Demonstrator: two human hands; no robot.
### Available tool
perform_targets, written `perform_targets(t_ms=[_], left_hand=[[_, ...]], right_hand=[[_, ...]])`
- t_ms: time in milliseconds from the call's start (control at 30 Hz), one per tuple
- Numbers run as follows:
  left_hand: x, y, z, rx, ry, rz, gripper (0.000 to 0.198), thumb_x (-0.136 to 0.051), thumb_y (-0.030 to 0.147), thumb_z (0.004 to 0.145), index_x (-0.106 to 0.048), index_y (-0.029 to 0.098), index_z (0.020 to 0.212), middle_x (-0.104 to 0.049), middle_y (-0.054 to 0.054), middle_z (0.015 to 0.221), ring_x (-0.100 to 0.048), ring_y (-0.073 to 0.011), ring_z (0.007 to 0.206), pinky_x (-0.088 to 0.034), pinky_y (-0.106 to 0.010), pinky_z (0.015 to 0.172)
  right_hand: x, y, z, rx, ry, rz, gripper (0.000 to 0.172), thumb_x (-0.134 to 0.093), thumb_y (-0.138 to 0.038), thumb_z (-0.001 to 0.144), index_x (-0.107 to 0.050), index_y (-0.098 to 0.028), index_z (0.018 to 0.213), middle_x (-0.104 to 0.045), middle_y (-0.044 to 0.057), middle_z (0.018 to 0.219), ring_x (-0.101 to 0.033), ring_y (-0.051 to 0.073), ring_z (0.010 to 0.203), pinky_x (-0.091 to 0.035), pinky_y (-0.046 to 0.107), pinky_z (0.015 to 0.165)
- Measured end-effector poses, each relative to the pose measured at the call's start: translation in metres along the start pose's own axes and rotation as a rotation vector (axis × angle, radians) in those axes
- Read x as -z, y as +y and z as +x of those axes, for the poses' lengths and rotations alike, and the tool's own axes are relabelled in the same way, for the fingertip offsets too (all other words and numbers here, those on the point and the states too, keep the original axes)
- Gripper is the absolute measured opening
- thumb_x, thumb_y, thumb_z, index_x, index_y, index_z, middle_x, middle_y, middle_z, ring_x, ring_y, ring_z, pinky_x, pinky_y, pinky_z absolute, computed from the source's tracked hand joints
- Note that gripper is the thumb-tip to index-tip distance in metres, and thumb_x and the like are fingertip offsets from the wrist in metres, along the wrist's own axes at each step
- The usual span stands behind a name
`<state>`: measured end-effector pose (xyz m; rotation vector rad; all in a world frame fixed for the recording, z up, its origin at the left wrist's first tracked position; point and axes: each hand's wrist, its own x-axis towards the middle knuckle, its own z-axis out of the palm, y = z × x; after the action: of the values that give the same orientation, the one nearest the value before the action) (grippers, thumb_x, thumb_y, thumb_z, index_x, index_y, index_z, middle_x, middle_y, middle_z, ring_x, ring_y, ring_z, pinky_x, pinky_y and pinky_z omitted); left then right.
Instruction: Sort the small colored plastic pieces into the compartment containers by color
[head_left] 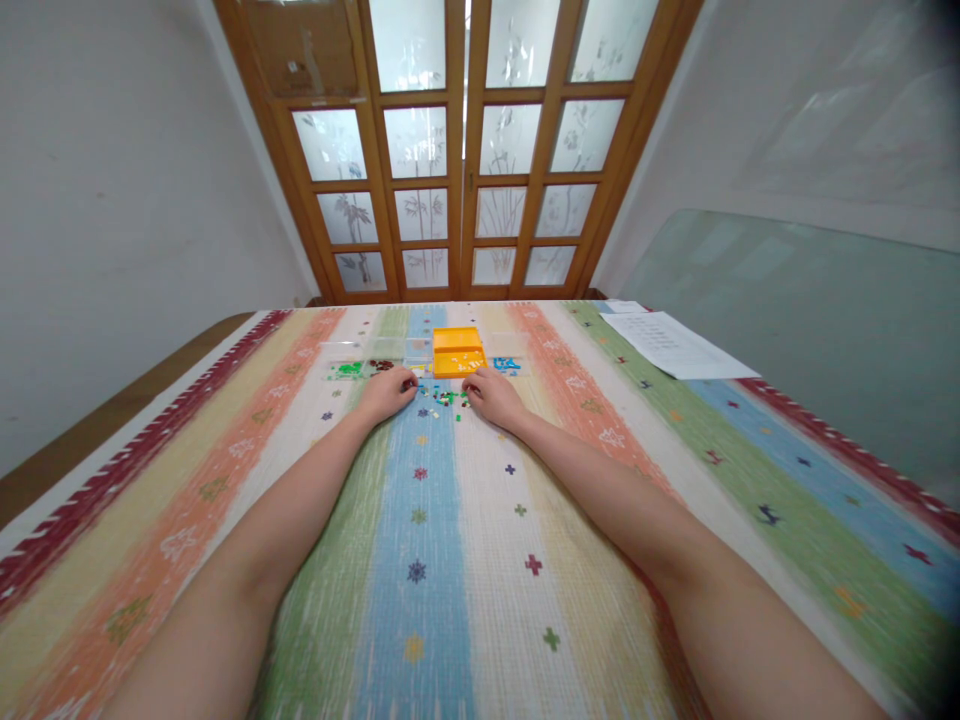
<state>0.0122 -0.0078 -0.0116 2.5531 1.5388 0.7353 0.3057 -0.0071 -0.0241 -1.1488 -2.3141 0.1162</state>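
Observation:
Small mixed pieces [448,398], green, brown, blue and pale, lie loose on the striped cloth between my hands. My left hand [388,393] rests at their left side with its fingers curled together; anything in its fingertips is too small to make out. At their right side my right hand [491,396] is also curled, its fingertips near the pieces and their contents hidden. Just beyond stands an open orange box [459,340] with pale pieces in its near part. Clear trays hold green pieces [348,370], dark brown pieces [382,365] and blue pieces [506,365].
The patterned tablecloth [439,600] covers the table. White paper sheets [667,342] lie at the far right. A glass panel [810,300] stands along the right side, and wooden doors with glass panes [501,212] rise beyond the far edge.

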Motion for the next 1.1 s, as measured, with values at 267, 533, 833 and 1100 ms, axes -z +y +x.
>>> perform_targets(t_ms=[267, 533, 833, 1100], left_hand=[[0.000, 0.007, 0.000, 0.024, 0.028, 0.022, 0.013, -0.059, 0.026, 0.091, -0.070, 0.020, 0.094, -0.070, -0.006, 0.093, -0.061, -0.0221, 0.084, -0.046, -0.034, 0.076], [0.000, 0.008, 0.000, -0.021, -0.001, 0.016, 0.015, -0.060, 0.024, 0.090, -0.074, 0.020, 0.095, -0.071, -0.008, 0.100, -0.064, -0.0243, 0.094, -0.049, -0.037, 0.087], [-0.001, 0.046, 0.000, -0.138, 0.011, -0.007, 0.018, -0.058, 0.025, 0.096, -0.075, 0.021, 0.096, -0.069, -0.008, 0.099, -0.063, -0.0237, 0.098, -0.049, -0.037, 0.090], [-0.005, 0.073, 0.000, -0.138, 0.081, -0.118, 0.013, -0.065, 0.029, 0.095, -0.074, 0.021, 0.097, -0.070, -0.006, 0.098, -0.064, -0.0213, 0.096, -0.049, -0.034, 0.089]], right_hand=[[0.002, -0.003, 0.000, 0.007, -0.036, -0.013, 0.019, -0.057, -0.017, 0.097, -0.075, -0.020, 0.100, -0.068, 0.009, 0.103, -0.059, 0.023, 0.102, -0.042, 0.032, 0.089], [0.001, -0.001, 0.000, 0.040, -0.029, -0.005, 0.016, -0.060, -0.018, 0.096, -0.076, -0.020, 0.100, -0.067, 0.009, 0.103, -0.059, 0.023, 0.101, -0.043, 0.033, 0.089], [0.001, 0.000, 0.001, 0.137, -0.005, 0.087, 0.008, -0.065, -0.019, 0.096, -0.073, -0.020, 0.096, -0.069, 0.007, 0.099, -0.060, 0.022, 0.098, -0.043, 0.033, 0.087], [0.004, -0.011, 0.000, 0.195, 0.044, 0.240, 0.004, -0.067, -0.018, 0.095, -0.070, -0.021, 0.096, -0.069, 0.005, 0.094, -0.059, 0.020, 0.092, -0.042, 0.031, 0.083]])
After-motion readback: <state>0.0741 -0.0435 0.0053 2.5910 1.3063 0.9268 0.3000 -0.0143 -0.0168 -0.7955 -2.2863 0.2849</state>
